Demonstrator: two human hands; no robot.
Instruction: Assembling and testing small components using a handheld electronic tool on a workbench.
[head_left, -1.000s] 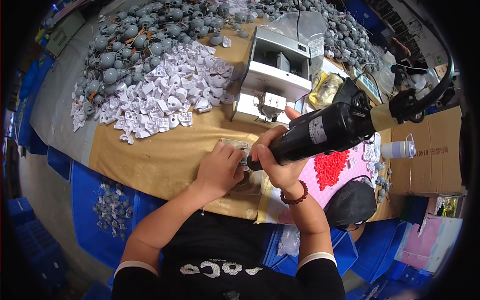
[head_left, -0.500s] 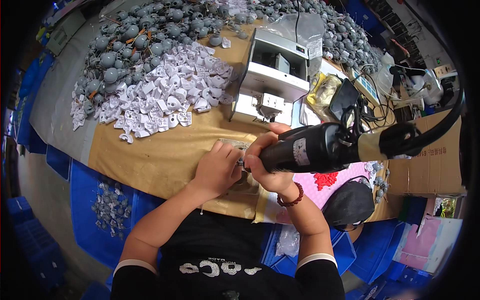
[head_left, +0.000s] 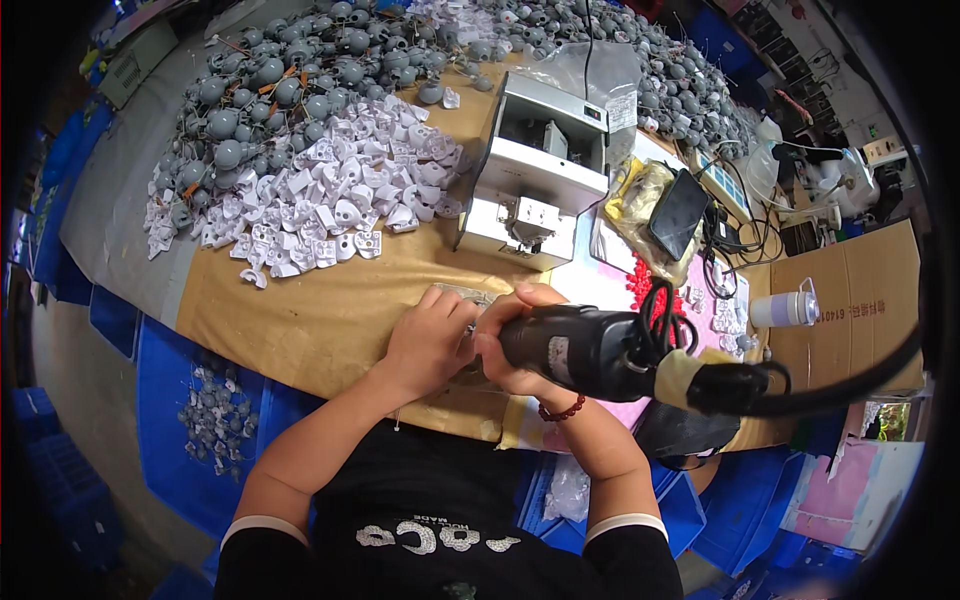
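Note:
My right hand (head_left: 507, 345) is wrapped round a black electric screwdriver (head_left: 590, 352), held nearly level, its cable end pointing right. The screwdriver's tip is hidden between my two hands. Close against it, my left hand (head_left: 432, 342) has its fingers bent and pressed together over a small clear fixture plate (head_left: 468, 293) on the brown table cover. Whatever those fingers hold is covered by the hand and too small to make out.
White plastic parts (head_left: 330, 195) lie heaped at the far left, with grey ball-shaped parts (head_left: 290, 90) behind. A white-and-black boxy machine (head_left: 535, 180) stands ahead. Red parts (head_left: 643, 285), a phone (head_left: 680, 213) and a bottle (head_left: 785, 310) lie right. The thick cable (head_left: 850, 390) arcs across the right side.
My right hand has shifted slightly left, and the screwdriver's rear end has swung toward me and left, uncovering the bottle and more red parts. My left hand stays almost in place.

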